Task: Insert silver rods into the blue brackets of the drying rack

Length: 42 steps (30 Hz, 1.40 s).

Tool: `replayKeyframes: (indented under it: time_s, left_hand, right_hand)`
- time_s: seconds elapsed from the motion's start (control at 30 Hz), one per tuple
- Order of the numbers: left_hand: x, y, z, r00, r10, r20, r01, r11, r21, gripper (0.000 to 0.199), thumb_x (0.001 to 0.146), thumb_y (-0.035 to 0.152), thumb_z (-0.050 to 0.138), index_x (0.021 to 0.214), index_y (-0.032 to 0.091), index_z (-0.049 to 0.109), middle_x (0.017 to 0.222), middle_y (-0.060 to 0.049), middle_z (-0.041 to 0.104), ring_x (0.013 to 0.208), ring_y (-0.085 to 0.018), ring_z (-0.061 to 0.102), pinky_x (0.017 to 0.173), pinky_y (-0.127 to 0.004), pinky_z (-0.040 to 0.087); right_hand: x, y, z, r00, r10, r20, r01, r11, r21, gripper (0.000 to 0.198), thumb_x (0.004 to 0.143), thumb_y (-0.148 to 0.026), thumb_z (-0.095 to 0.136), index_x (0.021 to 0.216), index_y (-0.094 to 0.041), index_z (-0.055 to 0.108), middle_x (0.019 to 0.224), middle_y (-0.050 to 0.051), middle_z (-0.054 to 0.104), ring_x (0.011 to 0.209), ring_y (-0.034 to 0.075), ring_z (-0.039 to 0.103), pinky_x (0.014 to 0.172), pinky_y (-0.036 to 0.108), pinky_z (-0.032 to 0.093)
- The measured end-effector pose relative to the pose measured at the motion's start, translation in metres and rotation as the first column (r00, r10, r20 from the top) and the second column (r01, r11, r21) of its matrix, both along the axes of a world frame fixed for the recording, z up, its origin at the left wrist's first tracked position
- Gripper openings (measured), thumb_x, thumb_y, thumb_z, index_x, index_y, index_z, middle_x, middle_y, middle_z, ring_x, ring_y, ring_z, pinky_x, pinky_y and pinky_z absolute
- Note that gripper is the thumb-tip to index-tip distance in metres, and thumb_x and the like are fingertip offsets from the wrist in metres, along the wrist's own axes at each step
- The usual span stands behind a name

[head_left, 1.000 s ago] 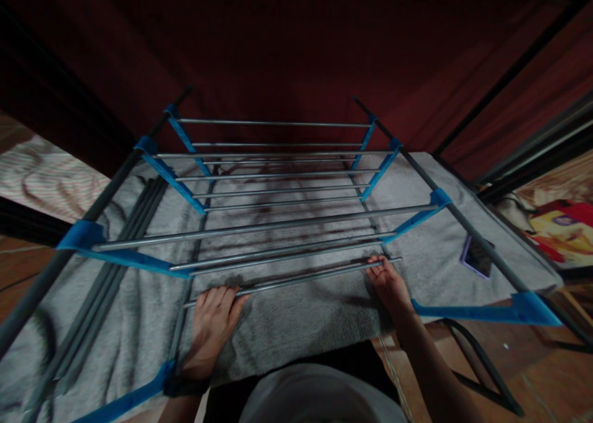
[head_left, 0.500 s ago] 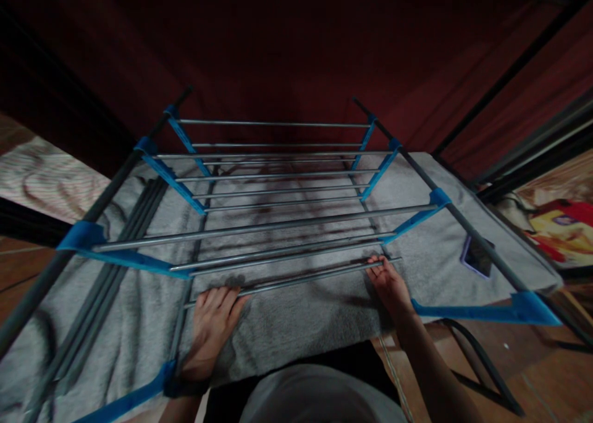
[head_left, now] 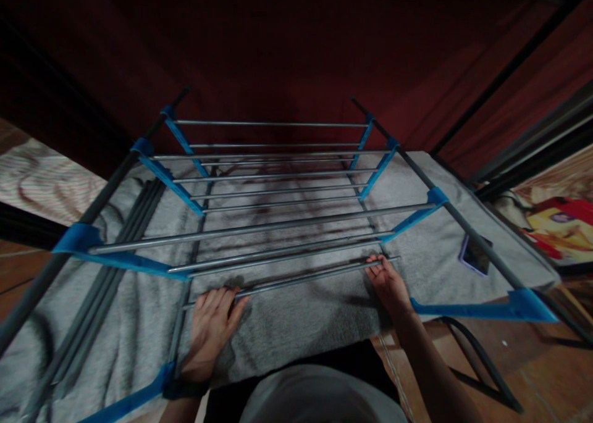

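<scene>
The left hand, fingers together, curls over a rod near 1 end; the right hand pinches it near the other. The rod spans the cloth before the rack.

A slim grey metal rod slants over grey cloth, its right end farther away.
</scene>
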State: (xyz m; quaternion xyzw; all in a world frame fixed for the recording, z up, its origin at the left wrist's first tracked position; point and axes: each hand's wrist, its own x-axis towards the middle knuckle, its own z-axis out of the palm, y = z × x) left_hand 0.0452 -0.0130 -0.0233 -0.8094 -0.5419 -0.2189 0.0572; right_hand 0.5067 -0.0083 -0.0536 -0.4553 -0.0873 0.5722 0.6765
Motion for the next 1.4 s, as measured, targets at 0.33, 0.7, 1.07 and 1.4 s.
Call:
replayKeyframes:
  time_s: [0.33,0.7,1.07,1.4]
  left_hand:
    - [-0.007,0.002,-0.009,1.0,-0.005,-0.019,0.005,1.0,0.018,0.025,0.097,0.041,0.055,0.103,0.02,0.067,0.086,-0.006,0.07,0.084,-0.026,0.062,0.081,-0.04,0.041]
    - [-0.006,0.003,-0.004,1.0,-0.007,-0.018,0.008,1.0,0.026,0.026,0.098,0.041,0.053,0.109,0.021,0.066,0.095,-0.007,0.073,0.091,-0.027,0.063,0.088,-0.042,0.041]
    - [-0.003,0.002,-0.002,0.999,0.042,-0.027,-0.042,0.999,0.005,0.03,0.098,0.042,0.051,0.113,0.021,0.066,0.096,-0.009,0.073,0.091,-0.028,0.063,0.088,-0.043,0.041]
    - [-0.003,0.003,-0.005,0.998,0.062,-0.01,-0.062,0.998,0.019,0.032,0.096,0.049,0.053,0.103,0.02,0.067,0.083,-0.007,0.069,0.083,-0.028,0.062,0.082,-0.042,0.04]
  right_hand:
    - [0.0,0.0,-0.002,1.0,0.024,0.02,-0.025,0.999,0.028,0.01,0.093,-0.038,0.063,0.098,-0.03,0.066,0.103,-0.004,0.072,0.101,0.011,0.069,0.103,0.031,0.054]
    - [-0.001,0.001,0.007,1.0,0.01,-0.017,-0.009,1.0,0.017,0.011,0.095,-0.035,0.058,0.099,-0.031,0.068,0.108,-0.003,0.072,0.105,0.011,0.068,0.1,0.031,0.055]
    - [-0.003,0.0,0.018,0.999,-0.033,-0.04,0.033,0.999,0.012,0.016,0.09,-0.037,0.066,0.106,-0.034,0.068,0.114,-0.002,0.072,0.108,0.016,0.068,0.106,0.042,0.052]
    - [-0.003,0.0,0.016,0.998,-0.026,-0.063,0.027,0.999,0.02,0.014,0.089,-0.038,0.069,0.103,-0.033,0.068,0.11,-0.002,0.071,0.107,0.014,0.067,0.107,0.039,0.051]
